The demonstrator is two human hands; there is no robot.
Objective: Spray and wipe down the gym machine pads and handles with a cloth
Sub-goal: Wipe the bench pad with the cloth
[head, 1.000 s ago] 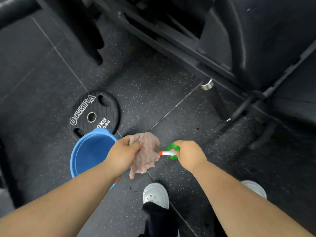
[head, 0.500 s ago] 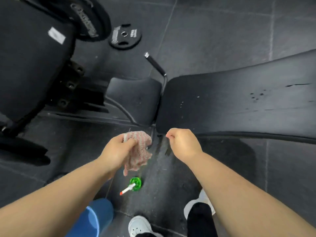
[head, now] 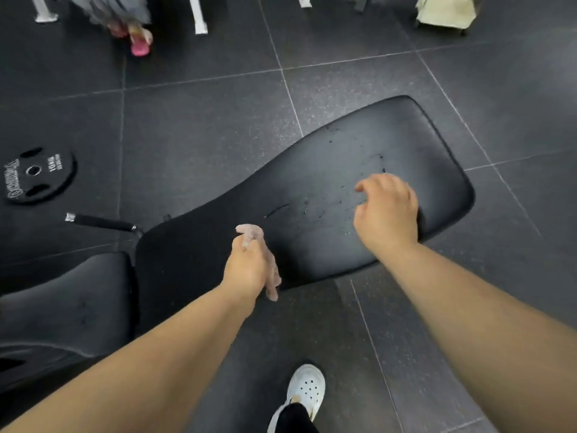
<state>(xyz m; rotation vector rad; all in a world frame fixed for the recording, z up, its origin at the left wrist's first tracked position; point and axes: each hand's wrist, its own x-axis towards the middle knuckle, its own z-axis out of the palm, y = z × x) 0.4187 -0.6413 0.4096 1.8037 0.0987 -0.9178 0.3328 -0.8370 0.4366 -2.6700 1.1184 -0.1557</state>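
A long black bench pad (head: 327,170) lies across the middle of the head view, with wet droplets on its surface. My left hand (head: 248,267) grips a pink striped cloth (head: 271,273) over the pad's near edge; cloth ends stick out above and below my fist. My right hand (head: 387,210) hovers over the wet part of the pad, holding nothing, its fingers loosely curled. A smaller black seat pad (head: 68,301) adjoins at lower left. A black handle (head: 100,222) with a metal cap sticks out to the left. The spray bottle is out of view.
A black 10 kg weight plate (head: 36,175) lies on the dark rubber floor at left. My white shoe (head: 306,390) stands at the bottom. At the top are white frame legs (head: 198,21), another person's pink shoe (head: 140,42) and a cream cart (head: 446,10).
The green spray bottle left my right hand and lay on the floor; it and the blue bucket are now out of view. My view swung to the bench pad and both hands moved over it.
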